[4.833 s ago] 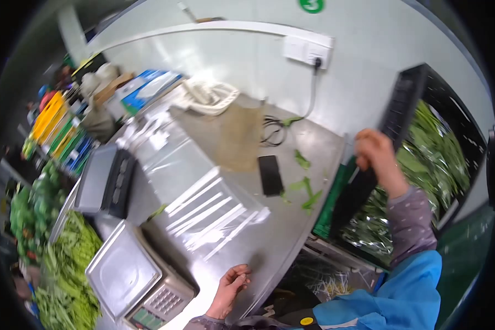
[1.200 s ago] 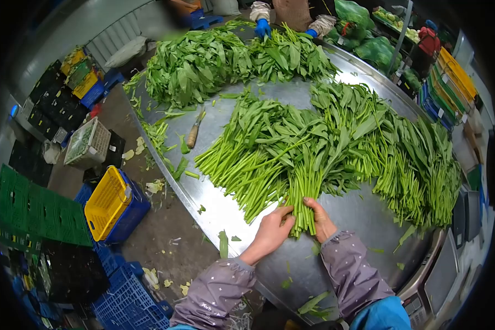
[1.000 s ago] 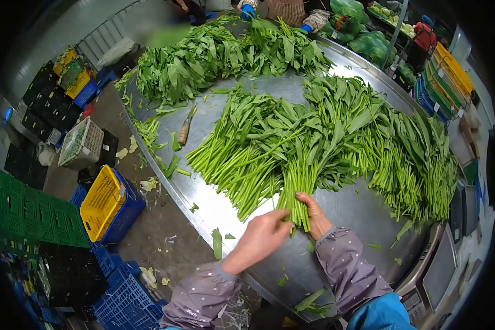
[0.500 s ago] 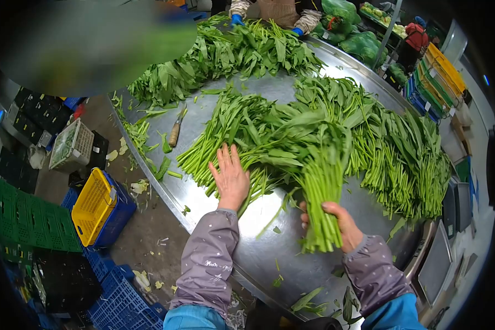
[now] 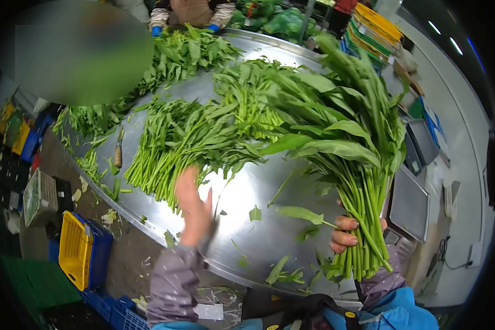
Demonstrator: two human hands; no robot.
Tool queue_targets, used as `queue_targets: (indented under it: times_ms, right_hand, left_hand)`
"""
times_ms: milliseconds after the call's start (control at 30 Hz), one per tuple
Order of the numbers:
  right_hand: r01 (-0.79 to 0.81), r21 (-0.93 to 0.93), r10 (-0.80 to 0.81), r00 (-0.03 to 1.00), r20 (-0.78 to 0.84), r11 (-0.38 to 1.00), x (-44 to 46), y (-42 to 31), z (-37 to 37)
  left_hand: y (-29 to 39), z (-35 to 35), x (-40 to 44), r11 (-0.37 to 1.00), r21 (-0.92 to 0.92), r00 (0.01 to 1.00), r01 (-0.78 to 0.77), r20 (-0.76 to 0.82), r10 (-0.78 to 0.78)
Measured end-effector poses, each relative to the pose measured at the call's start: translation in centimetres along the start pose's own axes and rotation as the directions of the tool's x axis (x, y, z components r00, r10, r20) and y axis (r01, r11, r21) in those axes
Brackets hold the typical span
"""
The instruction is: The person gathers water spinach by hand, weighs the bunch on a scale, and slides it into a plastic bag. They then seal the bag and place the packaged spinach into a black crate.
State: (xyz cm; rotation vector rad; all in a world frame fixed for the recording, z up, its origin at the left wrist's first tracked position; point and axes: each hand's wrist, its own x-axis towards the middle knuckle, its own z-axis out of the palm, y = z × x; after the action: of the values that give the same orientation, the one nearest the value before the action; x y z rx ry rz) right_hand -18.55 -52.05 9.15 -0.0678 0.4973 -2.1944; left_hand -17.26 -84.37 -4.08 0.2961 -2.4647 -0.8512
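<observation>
My right hand [image 5: 346, 234] grips a bunch of water spinach [image 5: 363, 192] by its stems, held up over the right side of the steel table [image 5: 225, 242]. Its long leaves spread up and to the left. My left hand [image 5: 193, 209], slightly blurred, is open with nothing in it, fingers pointing away from me. It is just beside the stem ends of a loose pile of water spinach [image 5: 176, 143]. Another pile [image 5: 253, 93] lies behind, partly covered by the held leaves. A knife with a wooden handle [image 5: 118, 155] rests left of the near pile.
Across the table a person with blue gloves [image 5: 157, 31] stands behind more greens [image 5: 187, 55]. On the left floor is a yellow basket [image 5: 75, 250] with a blue one. A scale with a flat metal platform [image 5: 409, 203] stands at right. Stacked crates [image 5: 374, 27] are at the back.
My right hand has lifted the bunch and carried it to the right, turning it upright. My left hand has come off the pile. The whole view has swung to the right.
</observation>
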Motion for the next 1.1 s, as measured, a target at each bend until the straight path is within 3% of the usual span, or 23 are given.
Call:
queue_targets:
  times_ms: [33, 100, 167, 200, 267, 300, 333, 367, 400, 433, 500, 567, 633, 700, 733, 800, 867, 900, 967, 1000, 1067, 1100]
  right_hand:
    - [0.017, 0.045, -0.017, 1.000, -0.010, 0.999, -0.7, 0.2, 0.1]
    - [0.016, 0.094, -0.017, 1.000, 0.012, 0.995, -1.6, 0.5, -0.5]
    - [-0.026, 0.121, 0.020, 0.998, 0.052, 0.992, -2.8, 0.7, -1.1]
    - [-0.033, 0.138, 0.025, 0.998, 0.065, 0.990, -3.3, 0.7, -1.0]
    - [-0.041, 0.158, 0.028, 0.996, 0.086, 0.987, -4.5, 0.9, -1.2]
    - [-0.055, 0.173, 0.037, 0.993, 0.109, 0.983, -5.2, 0.9, -1.5]
    - [-0.077, 0.190, 0.047, 0.987, 0.155, 0.979, -5.7, 0.6, -2.2]
    - [-0.062, 0.196, 0.032, 0.988, 0.153, 0.979, -6.4, 0.4, -2.6]
    - [-0.068, 0.154, 0.048, 0.991, 0.127, 0.986, -7.1, 0.1, -2.9]
    - [-0.074, 0.112, 0.063, 0.993, 0.100, 0.991, -7.7, 0.0, -3.4]
    - [-0.068, 0.154, 0.055, 0.995, 0.089, 0.986, -8.7, -0.2, -5.1]
    - [-0.180, -0.003, 0.180, 0.984, 0.011, 0.984, -9.5, -0.1, -7.2]
    - [-0.233, 0.092, 0.235, 0.972, -0.002, 0.968, -11.0, 1.6, -11.0]
    - [-0.416, 0.095, 0.415, 0.808, -0.417, 0.905, -12.6, 3.7, -13.3]
    - [-0.387, 0.061, 0.361, 0.776, -0.518, 0.920, -13.0, 4.6, -14.2]
    - [-0.367, -0.022, 0.298, 0.787, -0.540, 0.930, -13.9, 5.2, -14.5]
    - [-0.311, -0.184, 0.167, 0.822, -0.545, 0.932, -14.0, 4.8, -13.6]
    - [-0.309, -0.176, 0.169, 0.822, -0.544, 0.935, -14.1, 5.0, -13.7]
    - [-0.254, -0.401, -0.002, 0.843, -0.537, 0.880, -14.0, 5.1, -14.0]
    - [-0.251, -0.400, -0.002, 0.846, -0.534, 0.881, -13.9, 5.1, -14.0]
    - [-0.223, -0.640, -0.233, 0.804, -0.548, 0.735, -13.6, 5.2, -13.7]
    - [-0.213, -0.640, -0.243, 0.801, -0.547, 0.739, -13.6, 5.3, -13.3]
  left_hand:
    - [1.9, 1.6, -1.6, 0.971, -0.239, 0.997, -0.025, 0.066, 0.042]
    - [6.9, 4.3, -3.3, 0.872, -0.477, 0.959, 0.109, 0.281, 0.034]
    - [9.8, 8.2, -3.9, 0.858, -0.512, 0.965, -0.051, 0.195, 0.174]
    - [11.1, 9.3, -4.2, 0.857, -0.512, 0.963, -0.055, 0.201, 0.182]
    - [13.1, 10.9, -5.0, 0.709, -0.622, 0.857, 0.333, 0.513, 0.047]
    - [12.5, 11.9, -5.2, 0.712, -0.619, 0.852, 0.332, 0.521, 0.056]
    - [10.6, 12.9, -5.2, 0.591, -0.566, 0.769, 0.575, 0.621, -0.154]
    - [9.3, 13.0, -5.2, 0.415, -0.481, 0.622, 0.772, 0.708, -0.334]
    - [8.7, 11.3, -5.3, -0.035, -0.616, 0.542, 0.787, 0.716, -0.440]
    - [8.2, 9.2, -5.7, -0.464, -0.650, 0.426, 0.602, 0.753, -0.501]
    - [7.0, 6.2, -8.0, -0.504, -0.679, 0.471, 0.533, 0.734, -0.489]
    - [9.2, 4.4, -12.7, -0.230, -0.548, 0.545, 0.804, 0.834, -0.086]
    - [15.3, 4.0, -16.1, -0.263, -0.199, 0.191, 0.944, 0.980, -0.056]
    - [19.0, 5.8, -19.3, -0.430, -0.043, 0.077, 0.902, 0.995, 0.063]
    - [19.9, 6.0, -19.7, -0.439, -0.032, 0.062, 0.898, 0.997, 0.055]
    - [21.3, 6.6, -19.1, -0.394, -0.095, 0.072, 0.914, 0.995, -0.073]
    - [20.5, 7.4, -19.5, -0.354, -0.117, 0.101, 0.928, 0.993, -0.064]
    - [20.0, 8.0, -19.7, -0.305, -0.142, 0.134, 0.942, 0.990, -0.046]
    - [19.7, 8.8, -19.8, -0.334, -0.131, 0.132, 0.934, 0.991, -0.020]
    - [20.2, 9.2, -20.0, -0.272, -0.167, 0.148, 0.948, 0.985, -0.092]
    - [21.3, 9.7, -20.3, -0.149, -0.246, 0.211, 0.958, 0.953, -0.218]
    - [22.2, 9.9, -20.6, -0.137, -0.242, 0.210, 0.960, 0.954, -0.213]
